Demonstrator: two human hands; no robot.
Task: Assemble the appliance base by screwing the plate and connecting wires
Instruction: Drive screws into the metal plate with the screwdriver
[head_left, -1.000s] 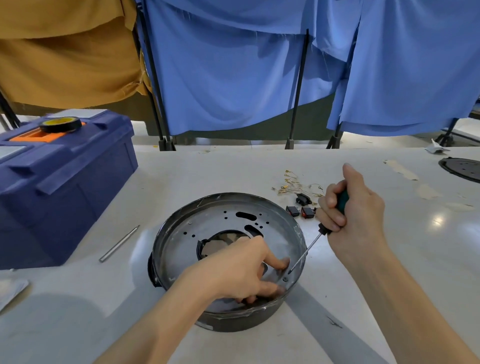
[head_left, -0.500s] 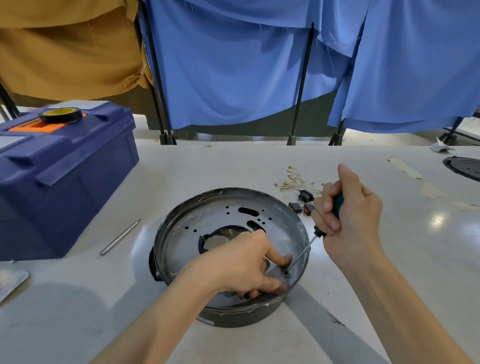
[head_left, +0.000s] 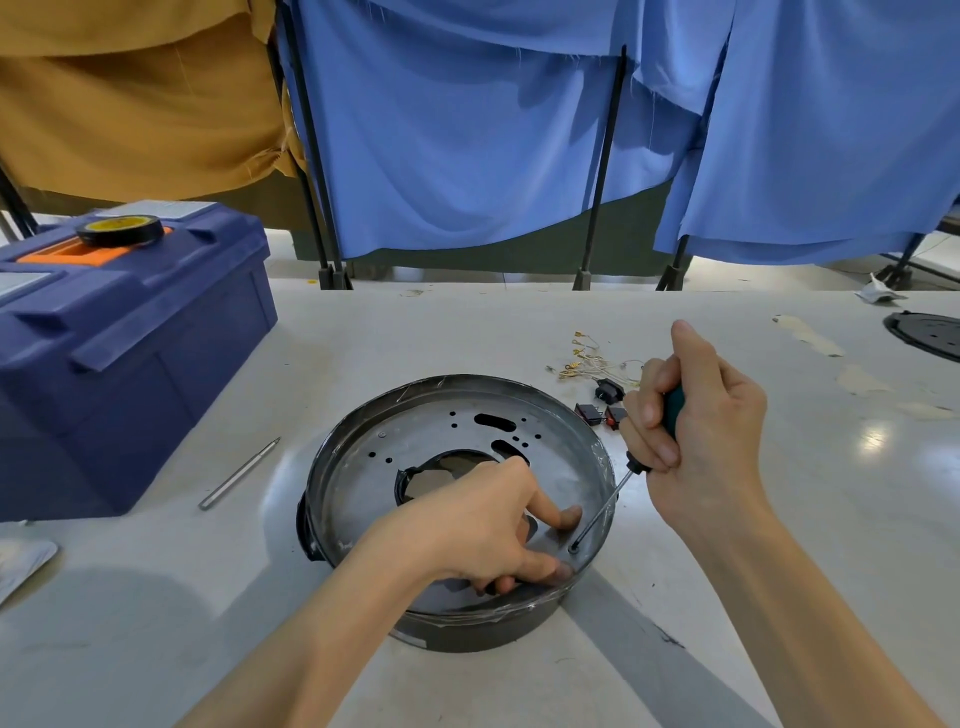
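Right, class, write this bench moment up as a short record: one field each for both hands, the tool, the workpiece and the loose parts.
Left hand: presses on the round grey metal plate, index finger beside the tool tip
Right hand: grips the green-handled screwdriver
Tool tip: at a hole near the plate's right edge
Workpiece: dark round appliance base holding the plate
Loose parts: gold-tipped wires, black and red switches, behind the base

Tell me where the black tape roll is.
Head view, far left: the tape roll lies flat on the lid of the blue toolbox, over its orange handle, left of the appliance base.
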